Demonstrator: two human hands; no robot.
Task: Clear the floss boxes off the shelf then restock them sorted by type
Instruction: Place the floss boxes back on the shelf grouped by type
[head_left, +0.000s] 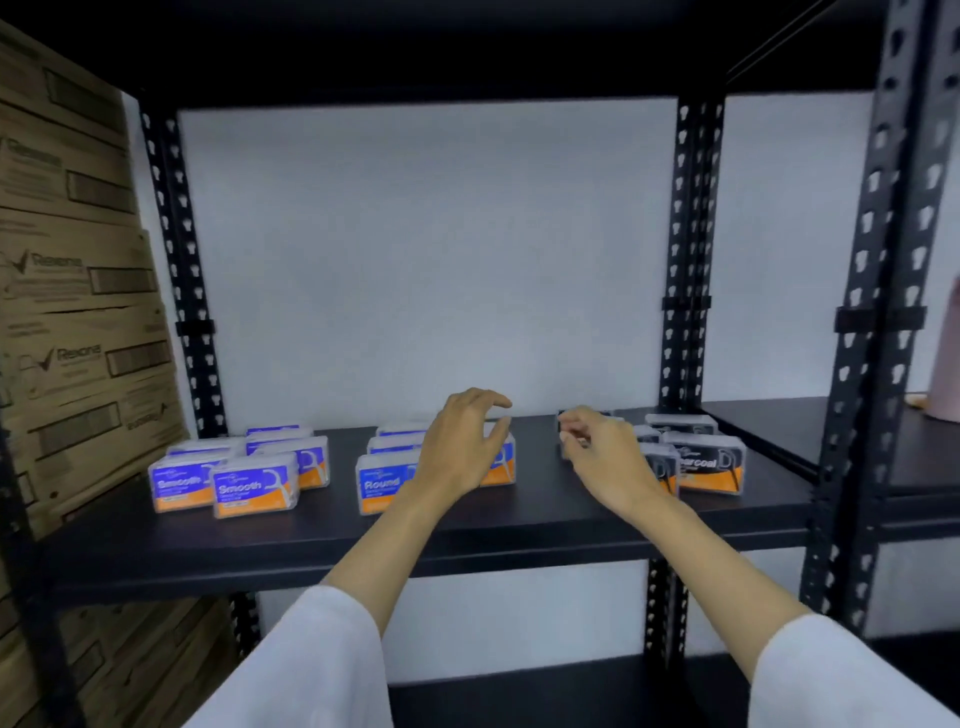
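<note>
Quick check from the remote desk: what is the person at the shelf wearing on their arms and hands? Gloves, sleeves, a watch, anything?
Both arms wear loose white sleeves: the left sleeve and the right sleeve end below the elbow, leaving forearms bare. The left hand and right hand are bare, with no gloves. No watch, ring or bracelet shows, though the picture is somewhat blurred.
</note>
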